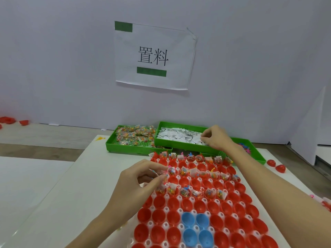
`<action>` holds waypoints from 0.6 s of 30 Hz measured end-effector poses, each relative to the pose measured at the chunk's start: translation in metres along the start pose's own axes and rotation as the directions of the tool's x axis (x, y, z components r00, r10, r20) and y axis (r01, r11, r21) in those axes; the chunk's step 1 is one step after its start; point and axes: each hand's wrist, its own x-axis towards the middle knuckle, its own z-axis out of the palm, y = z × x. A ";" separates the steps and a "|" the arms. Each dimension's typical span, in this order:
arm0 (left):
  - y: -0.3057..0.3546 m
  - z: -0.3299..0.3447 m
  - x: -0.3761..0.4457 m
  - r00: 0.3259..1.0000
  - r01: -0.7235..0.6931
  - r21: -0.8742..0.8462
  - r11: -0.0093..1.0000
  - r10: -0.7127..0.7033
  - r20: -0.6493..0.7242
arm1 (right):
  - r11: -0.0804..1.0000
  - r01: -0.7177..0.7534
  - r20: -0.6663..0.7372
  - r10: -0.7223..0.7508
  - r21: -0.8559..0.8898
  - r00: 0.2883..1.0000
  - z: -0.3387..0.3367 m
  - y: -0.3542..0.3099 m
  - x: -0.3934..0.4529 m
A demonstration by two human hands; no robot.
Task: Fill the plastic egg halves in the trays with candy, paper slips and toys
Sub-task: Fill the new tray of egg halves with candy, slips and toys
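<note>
White partition walls close off the back of a pale worktop, with a printed paper sign taped up behind 3 green bins. These bins sit just past the egg tray, probably so each filling is within easy reach: candy packets on the left, paper slips in the middle, and toys on the right, mostly hidden behind the right forearm. The right hand reaches into the middle bin, its fingers curled and pinching at the slips. The left hand hovers at the tray's left edge, fingertips pinched on what looks like a clear candy packet, though its outline is hard to make out. Red egg halves fill the tray, with 4 blue egg halves near the front; 3 rows hold fillings, alternating with empty rows. Loose red halves lie on the worktop at right. The tray's near end is cut off by the frame.
</note>
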 end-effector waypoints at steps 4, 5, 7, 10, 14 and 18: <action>0.000 0.001 -0.001 1.000 0.006 0.009 1.000 -0.006 -0.007 | 0.999 0.034 -0.104 -0.037 -0.030 0.994 0.002 0.006 -0.011; 0.000 0.001 -0.001 1.000 0.006 0.006 1.000 -0.006 -0.008 | 0.999 0.033 -0.114 -0.036 -0.025 0.993 0.003 0.007 -0.013; 0.000 0.002 -0.001 1.000 0.002 0.010 1.000 -0.002 -0.007 | 1.000 0.026 -0.129 -0.026 0.004 0.991 0.002 0.009 -0.016; -0.002 0.002 -0.001 1.000 -0.001 0.033 0.999 0.001 0.004 | 0.998 0.036 -0.090 -0.032 0.041 0.995 -0.001 0.007 -0.016; 0.000 0.003 -0.002 1.000 0.012 0.003 1.000 -0.012 0.000 | 0.994 0.039 -0.043 -0.035 0.097 0.998 -0.005 0.006 -0.018; 0.002 0.002 -0.004 0.999 0.052 -0.077 0.996 -0.053 -0.007 | 0.991 0.051 -0.057 -0.044 0.123 0.997 -0.009 0.010 -0.021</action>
